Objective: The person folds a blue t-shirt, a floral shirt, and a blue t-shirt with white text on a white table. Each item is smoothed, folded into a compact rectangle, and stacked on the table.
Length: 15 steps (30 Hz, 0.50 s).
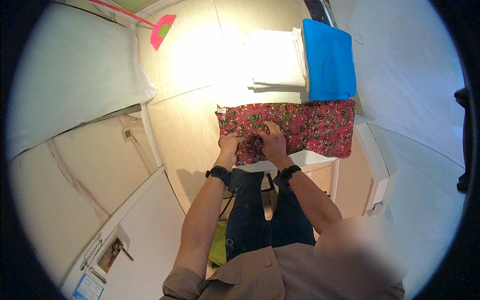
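Note:
A red floral cloth item (311,127) lies spread in front of me on a narrow white surface (311,154). It bears a small white tag at its far left corner; whether it is a garment or a pillow cover is unclear. My left hand (228,148) grips its near left edge, fingers partly hidden in the fabric. Just to the right, my right hand (274,144) rests on the cloth with bent fingers, and the fabric puckers between the two hands. I cannot tell whether the right fingers pinch it. Dark bands circle both wrists.
Beyond the floral cloth lie folded white cloth (279,60) and folded blue cloth (330,60), side by side. A pink broom (163,32) is at the far left. A white door (146,232) with a handle stands at the left, and a white panelled piece (375,165) at the right.

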### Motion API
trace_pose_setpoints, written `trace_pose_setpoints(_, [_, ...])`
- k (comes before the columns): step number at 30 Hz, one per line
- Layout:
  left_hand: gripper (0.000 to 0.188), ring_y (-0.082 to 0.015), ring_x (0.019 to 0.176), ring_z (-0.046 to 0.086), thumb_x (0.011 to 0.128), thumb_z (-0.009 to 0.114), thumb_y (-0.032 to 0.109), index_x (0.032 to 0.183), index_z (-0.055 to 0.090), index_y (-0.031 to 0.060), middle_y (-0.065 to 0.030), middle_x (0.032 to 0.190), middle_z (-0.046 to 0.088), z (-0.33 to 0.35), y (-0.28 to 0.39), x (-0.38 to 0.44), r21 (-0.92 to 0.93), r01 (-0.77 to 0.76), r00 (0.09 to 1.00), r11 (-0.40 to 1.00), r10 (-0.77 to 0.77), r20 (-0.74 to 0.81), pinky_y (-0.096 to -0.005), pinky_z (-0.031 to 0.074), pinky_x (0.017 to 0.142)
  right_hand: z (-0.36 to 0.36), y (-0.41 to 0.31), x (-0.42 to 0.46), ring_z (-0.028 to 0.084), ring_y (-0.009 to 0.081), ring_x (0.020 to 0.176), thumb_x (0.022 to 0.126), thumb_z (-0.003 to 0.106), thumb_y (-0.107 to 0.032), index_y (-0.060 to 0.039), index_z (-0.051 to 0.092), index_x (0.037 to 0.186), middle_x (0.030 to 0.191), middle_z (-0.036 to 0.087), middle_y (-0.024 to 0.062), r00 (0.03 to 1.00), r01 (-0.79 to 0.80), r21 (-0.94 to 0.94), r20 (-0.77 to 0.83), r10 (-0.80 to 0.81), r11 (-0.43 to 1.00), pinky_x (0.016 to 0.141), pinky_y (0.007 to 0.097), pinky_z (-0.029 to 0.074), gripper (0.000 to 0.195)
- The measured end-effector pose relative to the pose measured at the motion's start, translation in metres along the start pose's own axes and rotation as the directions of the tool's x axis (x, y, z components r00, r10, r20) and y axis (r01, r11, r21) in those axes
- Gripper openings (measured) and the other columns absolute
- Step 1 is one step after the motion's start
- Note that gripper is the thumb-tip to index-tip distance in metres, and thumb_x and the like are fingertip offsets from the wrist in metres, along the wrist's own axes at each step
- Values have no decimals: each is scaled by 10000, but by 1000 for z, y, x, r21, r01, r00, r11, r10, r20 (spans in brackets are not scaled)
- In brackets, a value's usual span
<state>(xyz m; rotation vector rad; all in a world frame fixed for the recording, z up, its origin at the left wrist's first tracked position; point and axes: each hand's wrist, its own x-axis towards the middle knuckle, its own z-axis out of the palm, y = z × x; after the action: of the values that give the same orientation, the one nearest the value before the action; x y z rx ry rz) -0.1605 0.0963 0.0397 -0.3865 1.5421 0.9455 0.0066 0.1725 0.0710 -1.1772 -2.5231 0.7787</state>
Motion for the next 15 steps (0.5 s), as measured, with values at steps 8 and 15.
trace_pose_setpoints(8, [304,-197,940,626,843,706,-38,1134,619,-51,-114,1075,654,8,-4,19,-3,-329,941,944,327,-89,-306,515,849,19,9,-4,326,429,1394,721,628,43,-101,587,1275,1492,381,168,990,-6,-139,141,26,990,1081,568,345,573])
trace_pose_setpoints(15, [332,-388,956,623,805,710,104,1109,633,-7,-178,994,649,16,-8,-6,788,-491,453,371,881,-133,-470,491,879,-9,-18,-1,194,481,1450,875,548,-82,-98,495,1401,1582,250,183,993,-50,-111,102,62,993,1133,612,248,529])
